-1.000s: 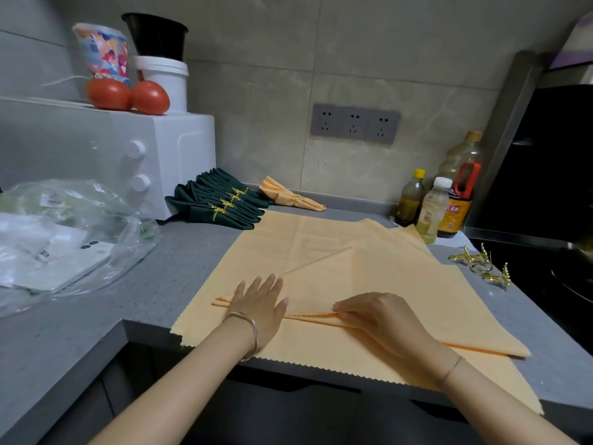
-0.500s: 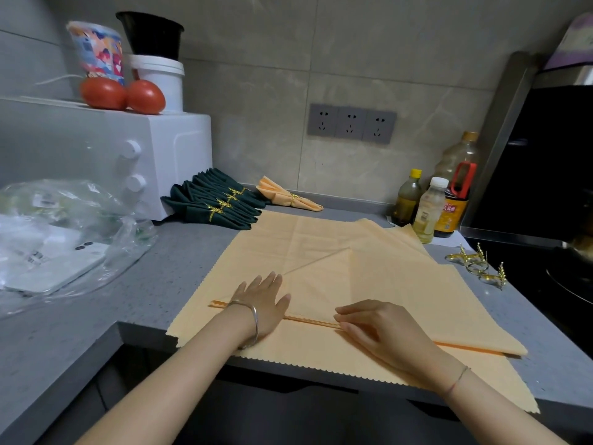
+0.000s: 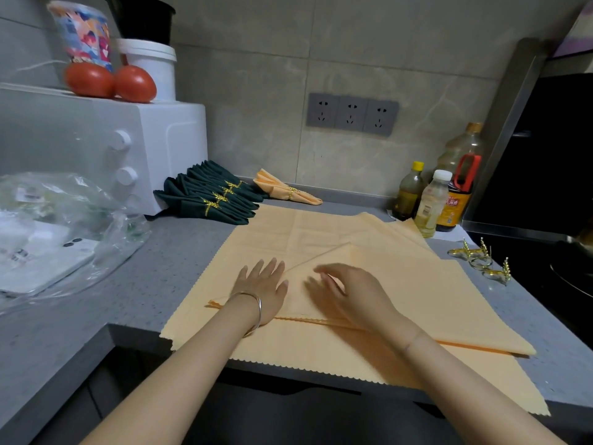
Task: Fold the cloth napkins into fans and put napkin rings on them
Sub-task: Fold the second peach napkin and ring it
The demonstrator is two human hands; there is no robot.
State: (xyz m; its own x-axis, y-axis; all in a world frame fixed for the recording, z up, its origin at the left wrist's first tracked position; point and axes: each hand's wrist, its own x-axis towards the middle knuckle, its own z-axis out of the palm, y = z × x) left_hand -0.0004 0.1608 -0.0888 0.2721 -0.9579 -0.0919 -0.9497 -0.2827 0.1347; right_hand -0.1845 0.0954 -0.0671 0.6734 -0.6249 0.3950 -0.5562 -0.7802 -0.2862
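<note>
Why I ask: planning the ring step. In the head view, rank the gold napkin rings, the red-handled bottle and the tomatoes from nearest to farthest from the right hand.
From the right hand:
1. gold napkin rings, on the counter to its right.
2. red-handled bottle, back right, behind the rings.
3. tomatoes, far left atop the white oven.

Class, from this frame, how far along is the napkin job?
Done: green fan napkins and one orange fan napkin, ringed. In hand: left hand and right hand on a flat orange napkin, barely folded. Left: pleating it and using the loose gold napkin rings.
</note>
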